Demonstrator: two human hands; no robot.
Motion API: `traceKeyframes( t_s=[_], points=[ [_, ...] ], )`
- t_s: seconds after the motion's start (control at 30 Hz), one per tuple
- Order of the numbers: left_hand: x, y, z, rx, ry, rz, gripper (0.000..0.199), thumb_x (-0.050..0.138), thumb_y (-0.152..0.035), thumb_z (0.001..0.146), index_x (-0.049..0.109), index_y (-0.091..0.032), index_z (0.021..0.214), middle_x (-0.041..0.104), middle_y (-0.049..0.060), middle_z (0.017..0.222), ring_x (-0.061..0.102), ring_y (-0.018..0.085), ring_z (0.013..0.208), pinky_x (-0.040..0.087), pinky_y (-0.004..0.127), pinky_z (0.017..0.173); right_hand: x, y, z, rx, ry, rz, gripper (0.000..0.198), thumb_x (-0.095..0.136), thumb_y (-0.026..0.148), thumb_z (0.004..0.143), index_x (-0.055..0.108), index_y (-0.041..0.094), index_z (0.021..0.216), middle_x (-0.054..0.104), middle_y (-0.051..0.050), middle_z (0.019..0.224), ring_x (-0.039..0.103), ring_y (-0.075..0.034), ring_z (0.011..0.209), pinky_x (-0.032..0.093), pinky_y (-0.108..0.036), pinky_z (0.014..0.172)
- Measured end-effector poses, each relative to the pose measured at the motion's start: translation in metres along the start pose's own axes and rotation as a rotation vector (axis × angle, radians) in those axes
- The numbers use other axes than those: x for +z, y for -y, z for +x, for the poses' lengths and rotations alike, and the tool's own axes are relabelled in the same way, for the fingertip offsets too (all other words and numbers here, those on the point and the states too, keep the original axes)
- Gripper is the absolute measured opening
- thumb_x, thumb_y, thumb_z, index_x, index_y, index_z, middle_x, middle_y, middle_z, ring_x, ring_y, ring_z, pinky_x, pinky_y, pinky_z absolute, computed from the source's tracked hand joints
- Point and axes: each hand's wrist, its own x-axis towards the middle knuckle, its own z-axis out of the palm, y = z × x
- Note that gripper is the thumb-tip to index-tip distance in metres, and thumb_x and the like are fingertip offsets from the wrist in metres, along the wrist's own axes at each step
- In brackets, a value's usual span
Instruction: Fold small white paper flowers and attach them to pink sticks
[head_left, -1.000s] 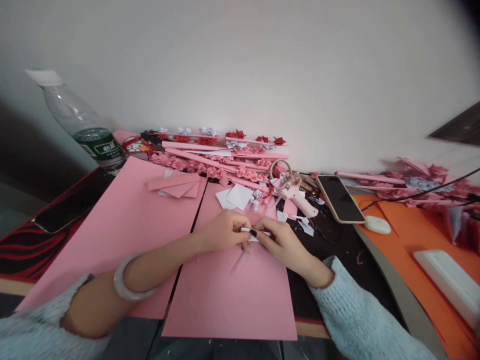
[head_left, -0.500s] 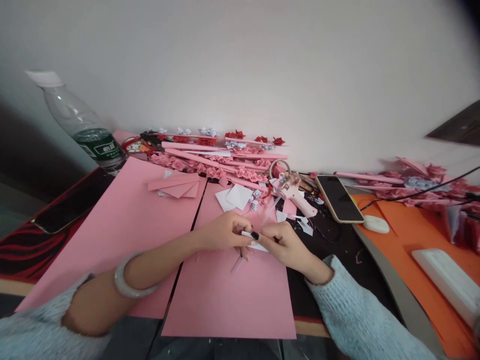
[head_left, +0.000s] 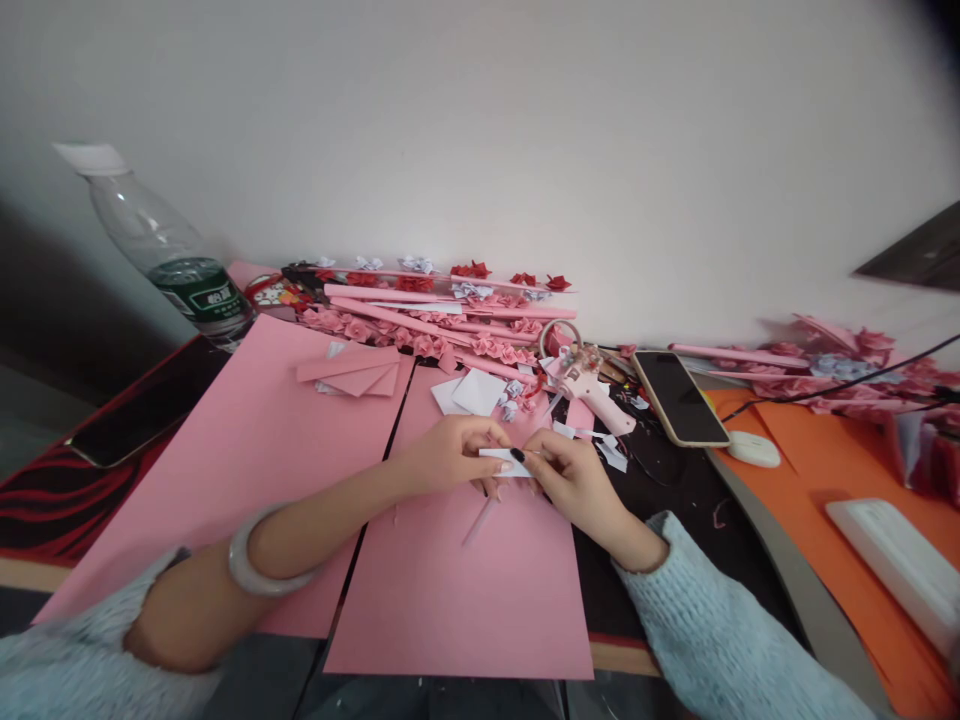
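Note:
Between my two hands is a small folded piece of white paper point(head_left: 495, 456), its long edge running left to right. My left hand point(head_left: 457, 455) pinches its left part, and my right hand point(head_left: 566, 470) pinches the right part with the thumb on top. Below them a thin pale stick point(head_left: 478, 522) slants over the pink sheet point(head_left: 457, 610). Just beyond my fingers lie white paper squares point(head_left: 471, 392) and small crumpled white paper flowers point(head_left: 511, 400). A pink glue gun point(head_left: 592, 392) rests behind my right hand.
Pink rolled stems and paper flowers point(head_left: 442, 330) line the wall. A water bottle point(head_left: 191, 280) and a dark phone point(head_left: 124, 430) stand and lie left; another phone point(head_left: 679, 395), a white case point(head_left: 752, 449) and orange paper point(head_left: 810, 520) are right. Folded pink paper point(head_left: 360, 372) lies on the left sheet.
The white paper has turned so its flat face shows more, and my fingers have shifted along it. My right hand's fingers sit slightly higher around it. The surroundings are unchanged.

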Motion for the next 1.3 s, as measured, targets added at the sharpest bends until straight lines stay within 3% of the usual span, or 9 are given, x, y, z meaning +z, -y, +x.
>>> traceKeyframes(
  t_s=[0.43,0.67,0.83,0.93,1.03,1.1,1.13,1.2,1.3],
  points=[
    [0.000,-0.001,-0.002,0.043,0.032,0.057,0.021,0.051,-0.033,0.086,0.051,-0.014,0.079,0.068,0.006,0.072,0.067,0.016,0.059,0.055,0.029,0.058,-0.003,-0.001,0.002,-0.021,0.003,0.005,0.024,0.049,0.028,0.088,0.054,0.018,0.067,0.048,0.004,0.050,0.041,-0.009,0.045,0.031,-0.022,0.046],
    [0.000,-0.003,-0.001,0.090,-0.067,0.076,0.025,0.056,-0.030,0.083,0.044,-0.015,0.066,0.065,0.002,0.062,0.065,0.013,0.056,0.054,0.026,0.056,-0.002,0.000,0.002,0.011,0.000,0.051,0.024,0.048,0.027,0.089,0.053,0.018,0.067,0.049,0.004,0.050,0.041,-0.009,0.044,0.031,-0.022,0.046],
    [-0.002,-0.003,-0.002,0.103,-0.143,0.217,0.032,0.058,-0.031,0.081,0.041,-0.016,0.059,0.057,-0.003,0.050,0.058,0.009,0.044,0.046,0.017,0.044,-0.002,-0.001,0.002,0.030,-0.006,0.096,0.026,0.048,0.030,0.088,0.053,0.018,0.066,0.048,0.004,0.050,0.041,-0.009,0.043,0.030,-0.021,0.044],
    [-0.005,-0.005,-0.002,0.109,-0.160,0.261,0.036,0.051,-0.037,0.085,0.045,-0.015,0.058,0.055,-0.002,0.047,0.053,0.007,0.039,0.043,0.017,0.040,-0.003,-0.002,0.003,0.066,-0.028,0.131,0.025,0.050,0.032,0.087,0.052,0.018,0.066,0.049,0.004,0.048,0.040,-0.009,0.041,0.030,-0.021,0.043],
    [-0.007,-0.008,-0.002,0.173,-0.251,0.325,0.030,0.049,-0.038,0.086,0.053,-0.014,0.068,0.060,0.000,0.057,0.054,0.007,0.044,0.044,0.018,0.043,-0.004,-0.002,0.007,0.130,-0.080,0.188,0.023,0.051,0.032,0.086,0.051,0.018,0.068,0.049,0.005,0.045,0.039,-0.008,0.038,0.028,-0.020,0.040],
    [-0.007,-0.010,-0.002,0.234,-0.315,0.415,0.019,0.059,-0.033,0.080,0.057,-0.015,0.083,0.065,0.002,0.076,0.058,0.008,0.053,0.046,0.019,0.050,-0.005,-0.002,0.008,0.173,-0.087,0.223,0.024,0.052,0.032,0.085,0.051,0.017,0.067,0.048,0.006,0.043,0.037,-0.007,0.036,0.027,-0.019,0.039],
    [-0.007,-0.010,-0.002,0.267,-0.322,0.466,0.023,0.064,-0.031,0.075,0.058,-0.016,0.092,0.066,0.003,0.086,0.060,0.009,0.059,0.048,0.020,0.054,-0.005,-0.002,0.008,0.192,-0.080,0.238,0.024,0.052,0.032,0.085,0.050,0.017,0.065,0.048,0.006,0.042,0.037,-0.007,0.035,0.026,-0.019,0.039],
    [-0.006,-0.009,-0.002,0.338,-0.277,0.568,0.037,0.070,-0.029,0.069,0.059,-0.018,0.102,0.065,0.005,0.099,0.062,0.014,0.075,0.050,0.024,0.067,-0.004,-0.001,0.008,0.219,-0.055,0.266,0.025,0.052,0.032,0.083,0.048,0.017,0.063,0.047,0.006,0.041,0.037,-0.007,0.035,0.026,-0.019,0.038],
    [-0.005,-0.005,-0.002,0.395,-0.194,0.694,0.036,0.071,-0.031,0.069,0.062,-0.019,0.102,0.067,0.005,0.098,0.062,0.017,0.085,0.048,0.028,0.076,-0.004,0.001,0.008,0.218,-0.017,0.287,0.027,0.053,0.031,0.082,0.048,0.017,0.060,0.045,0.007,0.041,0.037,-0.006,0.034,0.026,-0.019,0.038]
  ],
)
